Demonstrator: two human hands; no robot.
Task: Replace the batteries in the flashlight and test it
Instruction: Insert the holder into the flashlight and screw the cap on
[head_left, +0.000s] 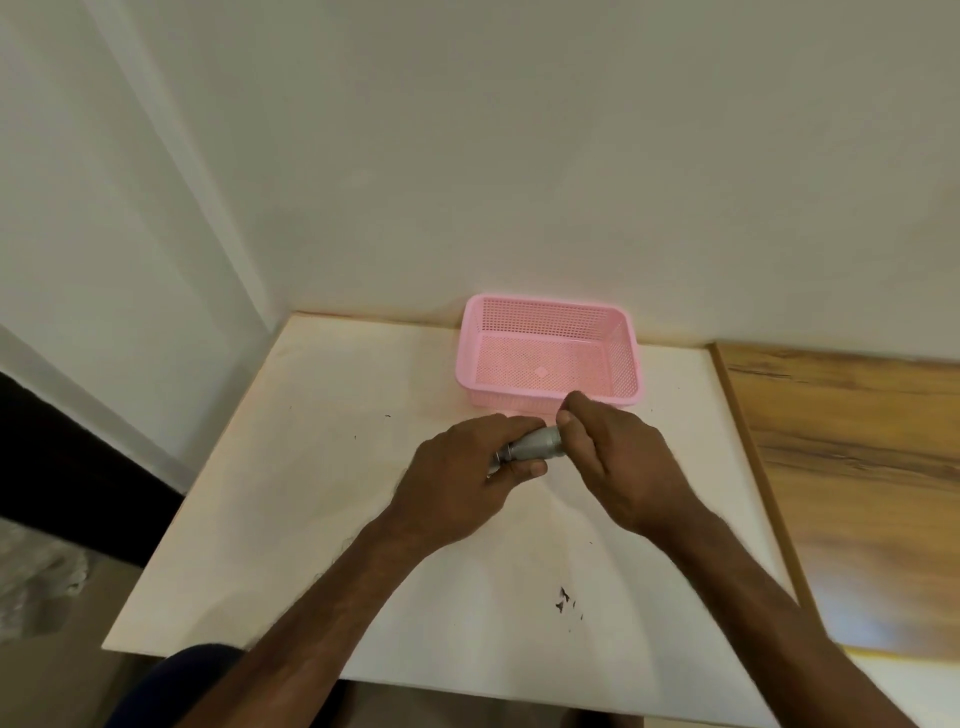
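A silver metal flashlight (535, 445) is held level over the white table (322, 467), just in front of the pink basket. My left hand (467, 467) wraps around its narrow body, hiding most of it. My right hand (613, 452) grips the wider head end, thumb and fingers closed around it. No batteries are visible.
An empty pink mesh basket (623, 358) stands at the back of the table against the wall. A wood-grain board (852, 478) lies along the right side. Dark specks (563, 600) mark the table near its front edge. The table drops off on the left.
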